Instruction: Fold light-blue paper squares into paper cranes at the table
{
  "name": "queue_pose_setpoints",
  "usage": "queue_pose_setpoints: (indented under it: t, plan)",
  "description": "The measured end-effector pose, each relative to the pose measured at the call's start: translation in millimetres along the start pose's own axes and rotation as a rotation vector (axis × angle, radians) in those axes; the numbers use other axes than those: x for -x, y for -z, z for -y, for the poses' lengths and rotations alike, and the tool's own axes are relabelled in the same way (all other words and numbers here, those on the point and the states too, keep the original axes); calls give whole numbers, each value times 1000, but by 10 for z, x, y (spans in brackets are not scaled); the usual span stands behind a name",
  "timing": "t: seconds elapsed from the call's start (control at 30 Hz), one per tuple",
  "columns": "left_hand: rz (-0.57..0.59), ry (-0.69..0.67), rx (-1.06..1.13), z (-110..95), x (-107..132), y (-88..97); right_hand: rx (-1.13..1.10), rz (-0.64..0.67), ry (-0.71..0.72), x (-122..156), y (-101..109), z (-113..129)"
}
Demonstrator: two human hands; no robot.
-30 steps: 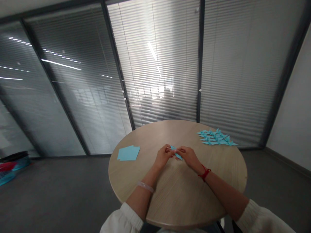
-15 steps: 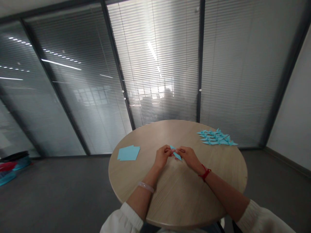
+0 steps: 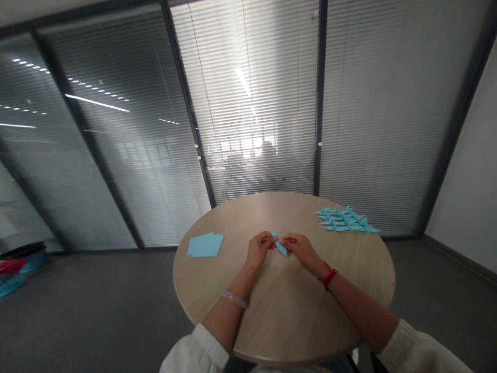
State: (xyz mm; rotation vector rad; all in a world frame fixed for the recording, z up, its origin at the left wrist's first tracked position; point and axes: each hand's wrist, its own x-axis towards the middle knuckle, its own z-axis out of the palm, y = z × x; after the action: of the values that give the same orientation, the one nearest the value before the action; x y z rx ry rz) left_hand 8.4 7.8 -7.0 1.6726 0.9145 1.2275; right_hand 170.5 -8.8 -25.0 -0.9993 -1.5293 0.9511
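A small folded piece of blue paper [image 3: 281, 249] is pinched between my two hands over the middle of the round table. My left hand [image 3: 259, 249] grips its left side, fingers closed. From the right, my right hand [image 3: 302, 249] holds it with thumb and fingers pressed together. The paper's narrow point sticks out toward me; the fingers cover part of its upper end. Flat blue paper sheets [image 3: 205, 245] lie overlapping to the left of my left hand. Several folded blue paper cranes [image 3: 345, 219] sit in rows at the table's far right.
The round wooden table [image 3: 291, 311] has its near edge close to my body. Behind it stands a glass partition with blinds [image 3: 260, 171]. A dark-rimmed container with red and blue parts [image 3: 23, 267] is on the floor at far left.
The folded paper has shifted and turned slightly between my fingers, its lower point now a little further left. My right hand has edged slightly left; my left hand has hardly moved.
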Motion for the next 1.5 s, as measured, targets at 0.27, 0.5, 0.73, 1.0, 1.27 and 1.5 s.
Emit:
queue_pose_setpoints:
  t: [0.27,0.5,0.73,1.0,1.27,1.5]
  plan:
    - [-150,-130,-197,-43,6,15,11,136,16,13,-13,-4]
    - [34,-32,-121,0,10,-19,84,142,-16,25,27,-13]
    - [15,31,-22,1,21,-51,46,196,-40,19,9,-39]
    - [-6,40,-68,-13,16,-10,-75,237,-118,68,-2,76]
    - [-61,14,-165,-53,26,11,-3,278,-54,60,-3,81]
    - [-64,6,-122,-107,39,-13,171,248,87,61,43,116]
